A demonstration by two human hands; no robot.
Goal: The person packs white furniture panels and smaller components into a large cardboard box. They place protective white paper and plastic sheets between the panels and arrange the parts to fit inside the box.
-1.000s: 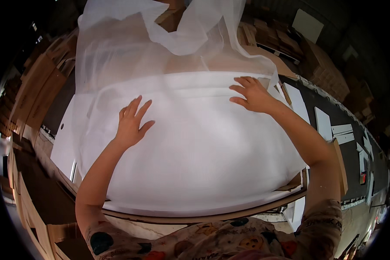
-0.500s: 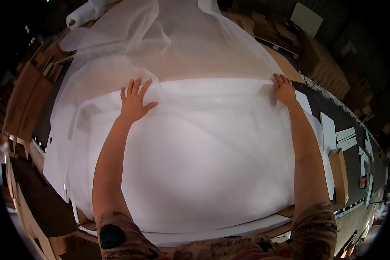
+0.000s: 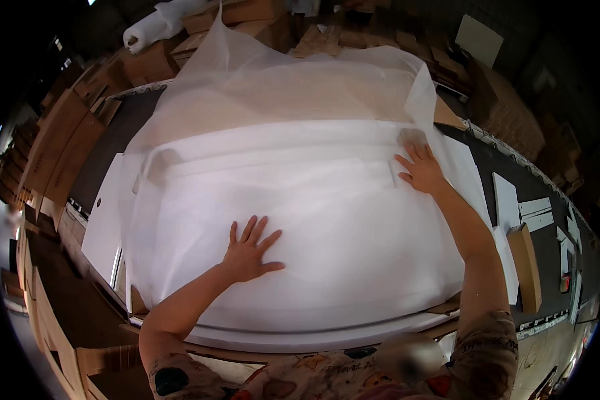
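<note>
A large translucent white foam sheet (image 3: pixel 313 247) lies spread over white panels, with a cardboard-coloured surface showing through its far part. Flat on the sheet, left of its middle, rests my left hand (image 3: pixel 248 257), fingers spread. My right hand (image 3: pixel 423 167) presses on the sheet near its far right corner, also with fingers apart. Under the film, a long white board edge (image 3: pixel 280 135) runs across the far side. The sheet's far end stands up in loose folds (image 3: pixel 320 77). Along the near side a white panel edge (image 3: pixel 313 339) sticks out.
On the right, several white boards (image 3: pixel 505 200) and a brown cardboard piece (image 3: pixel 528 267) lie on a dark conveyor surface (image 3: pixel 477 157). Cardboard boxes (image 3: pixel 57 143) stand at the left. A white roll (image 3: pixel 155 30) sits on boxes at the far left.
My left hand has come nearer and slightly right across the sheet. The right hand has shifted a little nearer and left, its fingers spreading. The sheet's far end has dropped into lower folds.
</note>
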